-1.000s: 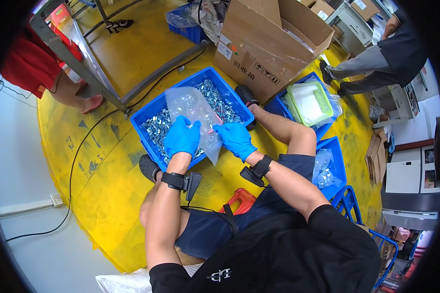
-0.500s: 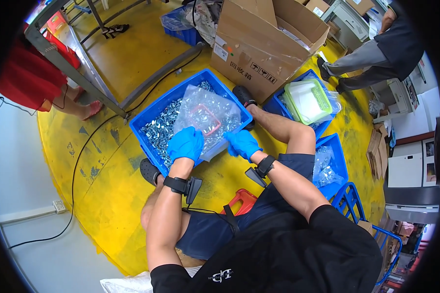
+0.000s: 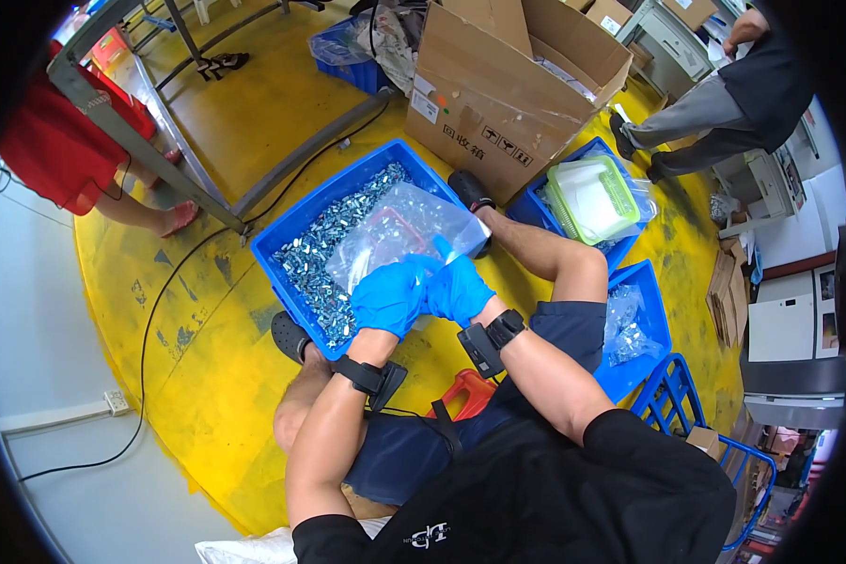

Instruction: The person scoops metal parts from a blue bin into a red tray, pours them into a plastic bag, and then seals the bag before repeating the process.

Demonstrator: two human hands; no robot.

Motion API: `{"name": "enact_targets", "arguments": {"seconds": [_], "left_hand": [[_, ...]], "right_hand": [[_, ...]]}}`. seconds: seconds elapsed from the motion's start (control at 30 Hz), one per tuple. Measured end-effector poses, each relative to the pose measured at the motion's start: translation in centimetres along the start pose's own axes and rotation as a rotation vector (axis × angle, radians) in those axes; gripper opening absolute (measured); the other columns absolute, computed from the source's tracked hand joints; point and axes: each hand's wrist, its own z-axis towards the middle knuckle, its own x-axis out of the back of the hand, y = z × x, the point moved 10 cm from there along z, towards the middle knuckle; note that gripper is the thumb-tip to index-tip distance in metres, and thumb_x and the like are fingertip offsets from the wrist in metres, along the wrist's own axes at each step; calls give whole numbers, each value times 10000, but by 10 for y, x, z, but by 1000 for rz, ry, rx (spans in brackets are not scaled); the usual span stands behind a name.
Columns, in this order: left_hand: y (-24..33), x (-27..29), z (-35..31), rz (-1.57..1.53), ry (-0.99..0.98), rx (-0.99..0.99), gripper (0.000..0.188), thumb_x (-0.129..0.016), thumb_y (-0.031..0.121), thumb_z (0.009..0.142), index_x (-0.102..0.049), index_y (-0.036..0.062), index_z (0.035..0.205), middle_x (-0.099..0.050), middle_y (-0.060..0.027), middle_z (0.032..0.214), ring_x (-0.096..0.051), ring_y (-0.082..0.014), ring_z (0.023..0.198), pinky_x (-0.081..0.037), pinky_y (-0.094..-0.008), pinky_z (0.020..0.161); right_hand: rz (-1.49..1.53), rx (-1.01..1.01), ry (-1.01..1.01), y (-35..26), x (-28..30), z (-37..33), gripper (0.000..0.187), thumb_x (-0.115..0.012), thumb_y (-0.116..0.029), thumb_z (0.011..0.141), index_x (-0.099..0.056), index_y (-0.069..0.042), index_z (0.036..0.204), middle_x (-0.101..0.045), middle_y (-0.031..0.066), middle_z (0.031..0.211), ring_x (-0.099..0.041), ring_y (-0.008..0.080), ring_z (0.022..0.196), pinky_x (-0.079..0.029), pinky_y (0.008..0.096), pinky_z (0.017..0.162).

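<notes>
In front of me a blue tub (image 3: 274, 233) holds many small shiny metal parts (image 3: 324, 246). Over its right half lies a clear plastic bag (image 3: 432, 211), with a pink rectangular outline showing through it. My left hand (image 3: 387, 296), in a blue glove, is closed on the bag's near edge. Right beside it, my gloved right hand (image 3: 457, 289) is closed at the same edge, one finger pointing up along the plastic. The two hands touch, and their fingertips are partly hidden.
A large cardboard box (image 3: 479, 103) stands beyond the tub. To the right are a blue bin with a green basket (image 3: 592, 197) and another blue bin (image 3: 641, 324) holding plastic bags. A cable (image 3: 150, 357) crosses the yellow floor. Two people stand at far left and right.
My hands have come together at the bag, the left moving right and slightly nearer me. The bag has shifted nearer and lower, uncovering more metal parts at the tub's far left.
</notes>
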Motion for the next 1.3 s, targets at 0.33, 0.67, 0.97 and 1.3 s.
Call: {"name": "enact_targets", "arguments": {"seconds": [0.33, 0.67, 0.97, 1.3], "left_hand": [[-17, 18, -4, -14, 118, 101, 278, -473, 309, 766, -549, 68, 651, -544, -162, 668, -530, -340, 606, -392, -432, 512], [-21, 21, -2, -10, 20, 135, 291, -473, 303, 771, -538, 51, 641, -523, -184, 647, -515, -359, 611, -381, -434, 516], [-106, 22, 12, 53, 2, 509, 304, -456, 300, 767, -573, 33, 682, -556, -190, 716, -528, -368, 666, -401, -434, 558], [-173, 15, 9, 191, -31, 712, 343, -426, 328, 768, -600, 38, 710, -577, -185, 764, -544, -363, 699, -419, -447, 604]], "right_hand": [[-143, 105, 37, -37, -1, 41, 590, -376, -529, 800, -373, -82, 1185, -400, 169, 1179, -421, 348, 1021, -325, 498, 871], [-135, 237, 120, -52, -14, 54, 603, -395, -580, 767, -446, -88, 1113, -468, 142, 1078, -457, 325, 941, -332, 483, 856], [-296, -141, 46, 6, 10, 97, 546, -458, -481, 782, -463, -71, 1141, -508, 146, 1066, -476, 265, 991, -367, 400, 850], [-995, 242, 307, -124, 92, 99, 331, -494, -314, 781, -604, -31, 913, -606, 119, 854, -588, 203, 800, -462, 318, 648]]}}
